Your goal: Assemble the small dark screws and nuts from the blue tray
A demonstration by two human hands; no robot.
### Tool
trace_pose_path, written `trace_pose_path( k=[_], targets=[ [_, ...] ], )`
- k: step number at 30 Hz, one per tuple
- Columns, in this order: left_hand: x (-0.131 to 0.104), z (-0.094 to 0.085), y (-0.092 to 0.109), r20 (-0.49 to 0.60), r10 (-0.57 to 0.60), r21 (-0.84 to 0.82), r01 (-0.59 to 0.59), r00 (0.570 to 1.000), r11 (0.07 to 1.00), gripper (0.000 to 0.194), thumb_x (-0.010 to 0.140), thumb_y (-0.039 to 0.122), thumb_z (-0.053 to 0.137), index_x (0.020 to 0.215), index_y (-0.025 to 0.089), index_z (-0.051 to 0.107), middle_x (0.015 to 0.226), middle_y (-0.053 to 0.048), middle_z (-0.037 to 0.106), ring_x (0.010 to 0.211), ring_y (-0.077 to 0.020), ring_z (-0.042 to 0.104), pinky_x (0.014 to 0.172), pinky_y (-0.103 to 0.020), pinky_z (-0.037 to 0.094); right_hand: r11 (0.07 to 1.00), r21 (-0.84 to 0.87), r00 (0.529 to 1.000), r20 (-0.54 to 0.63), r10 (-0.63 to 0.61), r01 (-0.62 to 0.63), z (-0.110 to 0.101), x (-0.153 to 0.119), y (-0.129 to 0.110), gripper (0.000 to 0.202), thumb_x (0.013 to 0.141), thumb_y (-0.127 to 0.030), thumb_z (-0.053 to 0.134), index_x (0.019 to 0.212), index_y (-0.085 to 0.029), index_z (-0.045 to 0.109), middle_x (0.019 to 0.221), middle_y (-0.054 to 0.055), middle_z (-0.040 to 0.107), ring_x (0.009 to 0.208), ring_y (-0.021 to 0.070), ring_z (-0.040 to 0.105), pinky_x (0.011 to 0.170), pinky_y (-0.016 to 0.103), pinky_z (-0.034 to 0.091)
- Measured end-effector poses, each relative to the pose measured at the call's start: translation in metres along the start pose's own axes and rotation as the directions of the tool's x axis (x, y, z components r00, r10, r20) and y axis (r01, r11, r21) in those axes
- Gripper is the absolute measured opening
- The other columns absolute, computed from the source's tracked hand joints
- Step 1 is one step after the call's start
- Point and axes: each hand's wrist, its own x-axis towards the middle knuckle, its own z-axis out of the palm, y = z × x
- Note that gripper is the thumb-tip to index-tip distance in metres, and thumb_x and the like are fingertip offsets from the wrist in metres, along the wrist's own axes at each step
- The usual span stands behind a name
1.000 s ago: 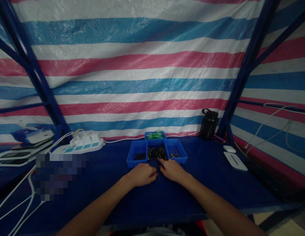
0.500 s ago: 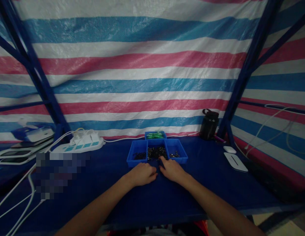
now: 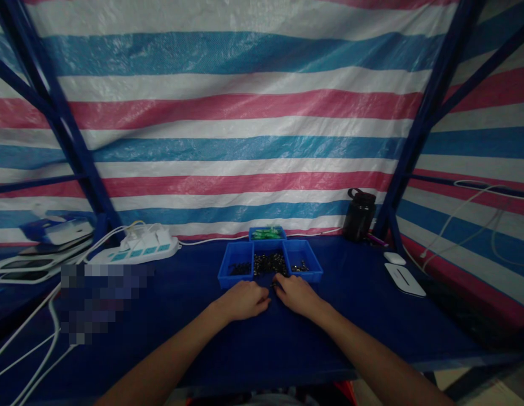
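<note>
Right grip (image 3: 299, 292) pinched nearly closed on a small dark piece (image 3: 272, 285) | left grip (image 3: 245, 300) curled beside it, and we cannot tell if anything is inside | piece just outside the middle blue bin (image 3: 268, 245) of dark parts (image 3: 270, 264), near our table's (image 3: 262, 344) front side

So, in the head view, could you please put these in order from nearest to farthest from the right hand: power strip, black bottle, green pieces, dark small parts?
From the right hand:
1. Dark small parts, middle compartment, just beyond the fingers
2. Green pieces, behind them
3. Black bottle, back right
4. Power strip, far left
</note>
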Motion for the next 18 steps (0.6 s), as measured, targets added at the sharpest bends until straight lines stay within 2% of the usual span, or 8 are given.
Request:
trace_pose_path(
  k=[4, 8, 13, 18],
  targets=[
    [-0.0003, -0.0005, -0.0005, -0.009, 0.015, 0.011, -0.015, 1.0, 1.0, 0.028, 0.091, 0.033, 0.042, 0.074, 0.018, 0.059, 0.068, -0.004, 0.064, 0.064, -0.018, 0.062, 0.057, -0.024, 0.041, 1.0, 0.01, 1.0, -0.014, -0.024, 0.024, -0.0009, -0.0022, 0.0021, 0.026, 0.093, -0.03, 0.038, 0.11, -0.02, 0.054, 0.092, 0.011, 0.068, 0.086, 0.0247, 0.065, 0.069, 0.03, 0.039],
    [-0.0002, -0.001, -0.0001, -0.012, 0.015, 0.008, -0.015, 1.0, 1.0, 0.028, 0.091, 0.032, 0.042, 0.074, 0.018, 0.059, 0.068, -0.004, 0.065, 0.063, -0.0182, 0.062, 0.056, -0.024, 0.041, 0.993, 0.046, 0.994, -0.009, -0.109, 0.11, -0.0035, -0.0049, 0.0053, 0.023, 0.091, -0.03, 0.042, 0.106, -0.02, 0.056, 0.09, 0.009, 0.068, 0.083, 0.0224, 0.064, 0.066, 0.027, 0.037],
    [0.0, -0.001, 0.0008, -0.022, -0.039, 0.001, 0.039, 0.999, 0.999, 0.025, 0.09, 0.032, 0.041, 0.078, 0.018, 0.058, 0.07, -0.005, 0.065, 0.066, -0.02, 0.063, 0.058, -0.026, 0.043, 0.973, 0.116, 0.979, 0.015, -0.201, 0.198, -0.007, -0.0063, 0.0078, 0.023, 0.09, -0.035, 0.046, 0.1, -0.019, 0.059, 0.085, 0.006, 0.067, 0.076, 0.0188, 0.063, 0.061, 0.025, 0.034],
    [0.0013, 0.0003, 0.0001, -0.02, -0.108, -0.049, 0.107, 0.994, 0.993, 0.019, 0.089, 0.033, 0.045, 0.087, 0.019, 0.058, 0.076, -0.005, 0.065, 0.071, -0.0207, 0.064, 0.061, -0.026, 0.045, 0.951, 0.16, 0.964, -0.014, -0.264, 0.263, -0.0091, -0.0071, 0.0087, 0.023, 0.091, -0.035, 0.046, 0.095, -0.018, 0.061, 0.081, 0.004, 0.066, 0.072, 0.0162, 0.06, 0.06, 0.024, 0.032]
  ],
)
